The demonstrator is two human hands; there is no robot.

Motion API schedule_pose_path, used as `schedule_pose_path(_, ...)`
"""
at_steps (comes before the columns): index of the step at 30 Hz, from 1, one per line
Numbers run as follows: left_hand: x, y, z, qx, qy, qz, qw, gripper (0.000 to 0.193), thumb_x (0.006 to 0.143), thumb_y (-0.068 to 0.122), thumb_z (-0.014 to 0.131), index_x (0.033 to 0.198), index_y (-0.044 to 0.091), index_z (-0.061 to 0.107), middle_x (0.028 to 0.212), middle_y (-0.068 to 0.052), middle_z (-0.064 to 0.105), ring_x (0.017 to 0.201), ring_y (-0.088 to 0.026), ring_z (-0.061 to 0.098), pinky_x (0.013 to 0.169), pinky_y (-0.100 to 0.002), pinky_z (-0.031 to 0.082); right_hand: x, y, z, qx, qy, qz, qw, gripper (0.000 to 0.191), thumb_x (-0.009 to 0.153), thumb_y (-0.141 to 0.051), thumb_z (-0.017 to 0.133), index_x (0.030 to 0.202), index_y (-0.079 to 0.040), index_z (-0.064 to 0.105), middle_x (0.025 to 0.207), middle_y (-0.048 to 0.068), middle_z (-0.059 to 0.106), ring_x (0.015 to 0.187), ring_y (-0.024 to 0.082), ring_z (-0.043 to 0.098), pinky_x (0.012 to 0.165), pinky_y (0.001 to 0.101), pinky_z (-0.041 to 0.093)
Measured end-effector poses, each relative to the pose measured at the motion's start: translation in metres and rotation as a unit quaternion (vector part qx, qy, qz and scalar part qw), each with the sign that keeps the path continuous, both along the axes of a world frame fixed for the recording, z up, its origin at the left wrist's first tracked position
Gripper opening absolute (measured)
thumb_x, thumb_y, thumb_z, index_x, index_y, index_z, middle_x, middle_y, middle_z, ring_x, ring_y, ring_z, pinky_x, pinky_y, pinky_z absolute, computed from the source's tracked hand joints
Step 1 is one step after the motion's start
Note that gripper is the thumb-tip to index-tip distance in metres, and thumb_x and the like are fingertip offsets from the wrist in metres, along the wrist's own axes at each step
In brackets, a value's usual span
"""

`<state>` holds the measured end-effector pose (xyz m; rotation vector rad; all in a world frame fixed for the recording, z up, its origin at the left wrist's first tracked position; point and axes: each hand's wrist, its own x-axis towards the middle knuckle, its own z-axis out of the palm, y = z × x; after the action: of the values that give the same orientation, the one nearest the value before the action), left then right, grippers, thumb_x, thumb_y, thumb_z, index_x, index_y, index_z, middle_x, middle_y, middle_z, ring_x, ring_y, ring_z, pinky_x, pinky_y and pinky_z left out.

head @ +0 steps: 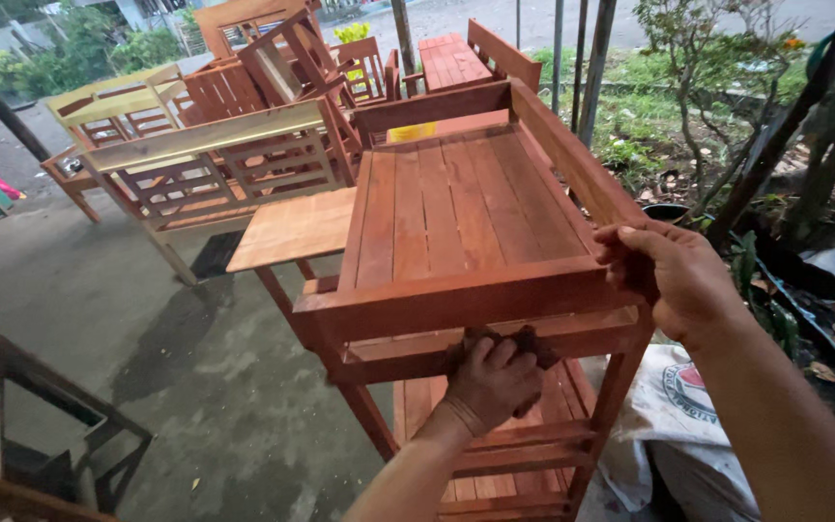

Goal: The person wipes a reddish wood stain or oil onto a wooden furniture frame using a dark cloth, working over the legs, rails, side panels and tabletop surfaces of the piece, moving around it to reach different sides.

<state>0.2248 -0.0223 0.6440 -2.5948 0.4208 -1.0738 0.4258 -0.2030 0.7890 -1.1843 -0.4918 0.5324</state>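
Below the bench's front rail [456,298], the left hand [490,382] presses a dark rag [533,343] against the crosswise lower rail [393,353], its grip clenched on the rag, while the right hand [674,280] clamps the corner.

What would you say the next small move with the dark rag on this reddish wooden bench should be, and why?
Probably slide the left hand and its dark rag sideways along the front rail. The rag is pressed against that rail just below the seat edge, and the right hand grips the bench at its corner, steadying it. The rail runs on to either side of the rag.
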Motion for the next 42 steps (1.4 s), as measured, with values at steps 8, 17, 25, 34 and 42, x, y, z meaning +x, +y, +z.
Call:
schedule_pose_path(8, 0.055, -0.036, -0.010, -0.011, 0.003, -0.029, 1.000, 0.012, 0.083, 0.030, 0.064, 0.091, 0.021, 0.066, 0.100, 0.001, 0.056, 0.108, -0.026, 0.053, 0.099, -0.046, 0.042, 0.015, -0.006, -0.001, -0.008, 0.000, -0.007, 1.000, 0.022, 0.103, -0.013, 0.057, 0.101, 0.000, 0.075, 0.085, 0.010, 0.072, 0.070, 0.016, 0.064, 0.067, 0.0304, 0.054)
schedule_pose_path(17, 0.158, -0.103, -0.027, 0.001, -0.082, -0.128, 0.988, 0.011, 0.089, 0.027, 0.062, 0.081, 0.021, 0.060, 0.088, 0.001, 0.052, 0.102, -0.023, 0.053, 0.098, -0.042, 0.040, 0.042, -0.021, -0.013, -0.040, 0.005, -0.025, 0.999, 0.021, 0.104, -0.015, 0.056, 0.102, -0.004, 0.074, 0.085, 0.008, 0.070, 0.070, 0.016, 0.063, 0.065, 0.0326, 0.053)
schedule_pose_path(25, 0.128, -0.100, -0.016, -0.003, -0.034, -0.089, 0.995, 0.005, 0.092, 0.025, 0.059, 0.089, 0.021, 0.059, 0.092, 0.002, 0.053, 0.105, -0.019, 0.052, 0.094, -0.037, 0.039, 0.024, -0.007, -0.008, -0.022, -0.021, -0.010, 0.999, 0.023, 0.105, -0.014, 0.055, 0.104, 0.001, 0.072, 0.089, 0.010, 0.072, 0.076, 0.017, 0.068, 0.075, 0.0313, 0.057)
schedule_pose_path(34, -0.023, 0.006, 0.013, 0.109, 0.078, 0.079, 0.988, 0.009, 0.085, 0.029, 0.061, 0.088, 0.024, 0.068, 0.096, 0.002, 0.060, 0.107, -0.025, 0.055, 0.107, -0.050, 0.042, -0.054, 0.050, 0.019, -0.107, -0.051, 0.023, 0.993, 0.027, 0.106, -0.018, 0.055, 0.105, 0.001, 0.075, 0.088, 0.009, 0.071, 0.076, 0.016, 0.063, 0.070, 0.0321, 0.051)
schedule_pose_path(42, -0.132, 0.097, 0.020, 0.085, 0.116, 0.131, 0.981, 0.020, 0.083, 0.026, 0.060, 0.101, 0.025, 0.071, 0.108, 0.005, 0.061, 0.117, -0.024, 0.051, 0.104, -0.047, 0.039, -0.108, 0.098, 0.023, -0.029, -0.010, 0.096, 0.995, 0.022, 0.103, -0.012, 0.057, 0.102, 0.001, 0.074, 0.088, 0.010, 0.072, 0.074, 0.015, 0.064, 0.070, 0.0301, 0.053)
